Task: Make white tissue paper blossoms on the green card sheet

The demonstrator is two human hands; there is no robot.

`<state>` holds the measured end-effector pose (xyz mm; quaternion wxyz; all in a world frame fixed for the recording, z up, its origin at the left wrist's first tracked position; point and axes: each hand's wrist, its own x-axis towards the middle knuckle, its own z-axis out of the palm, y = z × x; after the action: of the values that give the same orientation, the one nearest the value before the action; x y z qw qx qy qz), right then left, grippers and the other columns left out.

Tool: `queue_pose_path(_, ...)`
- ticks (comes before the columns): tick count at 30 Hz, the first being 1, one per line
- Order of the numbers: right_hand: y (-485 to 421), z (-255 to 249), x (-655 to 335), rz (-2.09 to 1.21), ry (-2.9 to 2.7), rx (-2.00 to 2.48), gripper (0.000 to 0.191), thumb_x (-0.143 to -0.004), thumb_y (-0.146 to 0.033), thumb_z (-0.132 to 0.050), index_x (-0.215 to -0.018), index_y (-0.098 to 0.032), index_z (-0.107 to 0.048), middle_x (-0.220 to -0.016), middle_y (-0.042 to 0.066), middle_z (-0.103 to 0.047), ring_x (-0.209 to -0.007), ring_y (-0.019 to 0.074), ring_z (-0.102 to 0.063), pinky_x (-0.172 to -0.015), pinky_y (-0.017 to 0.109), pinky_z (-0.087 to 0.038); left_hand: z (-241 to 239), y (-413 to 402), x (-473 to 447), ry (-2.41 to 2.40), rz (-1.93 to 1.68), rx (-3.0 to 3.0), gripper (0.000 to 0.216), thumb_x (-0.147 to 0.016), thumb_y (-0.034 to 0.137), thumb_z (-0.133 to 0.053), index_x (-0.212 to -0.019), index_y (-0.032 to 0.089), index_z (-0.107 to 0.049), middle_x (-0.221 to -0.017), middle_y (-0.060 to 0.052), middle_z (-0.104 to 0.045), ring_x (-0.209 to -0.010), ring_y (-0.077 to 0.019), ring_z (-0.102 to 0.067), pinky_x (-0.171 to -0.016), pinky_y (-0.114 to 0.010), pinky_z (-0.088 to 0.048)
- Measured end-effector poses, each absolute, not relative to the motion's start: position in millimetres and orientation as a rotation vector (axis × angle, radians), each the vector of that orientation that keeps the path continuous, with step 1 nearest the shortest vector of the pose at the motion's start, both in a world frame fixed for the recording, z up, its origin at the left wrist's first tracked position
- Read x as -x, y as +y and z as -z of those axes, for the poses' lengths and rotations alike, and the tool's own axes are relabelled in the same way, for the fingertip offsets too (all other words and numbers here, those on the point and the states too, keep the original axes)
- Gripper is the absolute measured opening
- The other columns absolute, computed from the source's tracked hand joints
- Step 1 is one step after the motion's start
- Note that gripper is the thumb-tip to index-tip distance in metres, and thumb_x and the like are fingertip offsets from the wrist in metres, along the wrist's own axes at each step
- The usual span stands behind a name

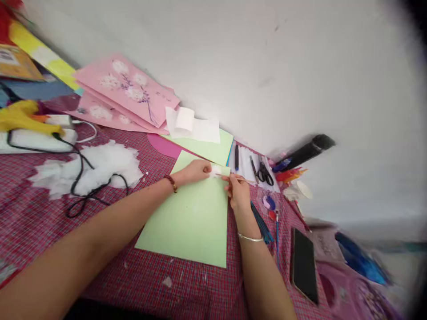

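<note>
A light green sheet of paper [190,218] lies in front of me. Over its far edge my left hand [196,171] is closed, its fingertips pinching a small white tissue piece [216,170]. My right hand [238,191] grips a thin light-coloured stick [247,180] whose tip reaches left to the tissue. Whether the stick is a brush I cannot make out. A heap of white tissue pieces [110,166] rests to the left, with a black cord [81,171] across it.
Pink cards with white flowers [123,86] lean on the wall behind a tissue roll [184,120]. At left sits a yellow glue gun [26,118] on a power strip. Black scissors [265,173], pens and a phone [304,264] lie to the right.
</note>
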<state>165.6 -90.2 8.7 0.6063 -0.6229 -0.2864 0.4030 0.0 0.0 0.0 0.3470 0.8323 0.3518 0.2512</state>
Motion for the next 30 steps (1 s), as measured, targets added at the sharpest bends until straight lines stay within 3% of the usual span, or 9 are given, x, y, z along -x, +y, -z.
queue_pose_path(4,-89.7,-7.8,-165.8,-0.923,-0.667,1.442,0.030,-0.071,-0.037,-0.069,-0.084,-0.019,-0.049,-0.067,0.000,-0.070,-0.034,0.0061,-0.048,-0.027,0.014,-0.020,1.0,1.8,-3.2,0.979,-0.734,-1.994,0.010,-0.068,0.017,-0.054,-0.072,0.013,-0.062,-0.071,-0.002,-0.062,-0.065,-0.0125,-0.053,-0.059,-0.023,-0.037)
queue_pose_path(8,-88.9,-5.3,-166.9,-0.924,-0.672,1.434,0.031,-0.070,-0.038,-0.070,-0.084,-0.019,-0.049,-0.068,0.001,-0.071,-0.035,0.0060,-0.049,-0.027,0.014,-0.022,-14.0,7.6,17.0,0.665,-0.517,-1.605,0.017,-0.065,0.028,-0.064,-0.075,0.014,-0.062,-0.063,0.002,-0.058,-0.052,-0.0080,-0.046,-0.050,-0.020,-0.032)
queue_pose_path(12,-87.6,-1.9,-168.9,-0.930,-0.673,1.428,0.032,-0.070,-0.039,-0.070,-0.084,-0.020,-0.049,-0.069,0.001,-0.071,-0.035,0.0066,-0.049,-0.026,0.014,-0.022,-24.4,9.1,29.9,0.439,-0.339,-1.531,0.022,-0.063,0.028,-0.070,-0.078,0.015,-0.064,-0.063,0.002,-0.061,-0.052,-0.0072,-0.047,-0.051,-0.019,-0.033)
queue_pose_path(17,-87.5,-0.1,-169.5,-0.926,-0.678,1.418,0.030,-0.070,-0.037,-0.069,-0.086,-0.020,-0.050,-0.069,0.001,-0.071,-0.036,0.0075,-0.050,-0.026,0.015,-0.022,-15.4,-0.3,9.9,0.721,-0.438,-1.921,0.006,-0.063,0.016,-0.060,-0.066,0.013,-0.063,-0.060,0.002,-0.060,-0.058,-0.0098,-0.050,-0.055,-0.020,-0.035)
queue_pose_path(30,-94.6,-1.5,-167.5,-0.839,-0.657,1.347,0.033,-0.069,-0.044,-0.067,-0.082,-0.021,-0.047,-0.068,0.001,-0.070,-0.036,0.0077,-0.049,-0.029,0.016,-0.022,5.7,-1.7,-10.6,1.053,-0.728,-2.087,0.013,-0.065,0.012,-0.050,-0.066,0.013,-0.063,-0.067,-0.002,-0.064,-0.062,-0.0130,-0.055,-0.056,-0.022,-0.034)
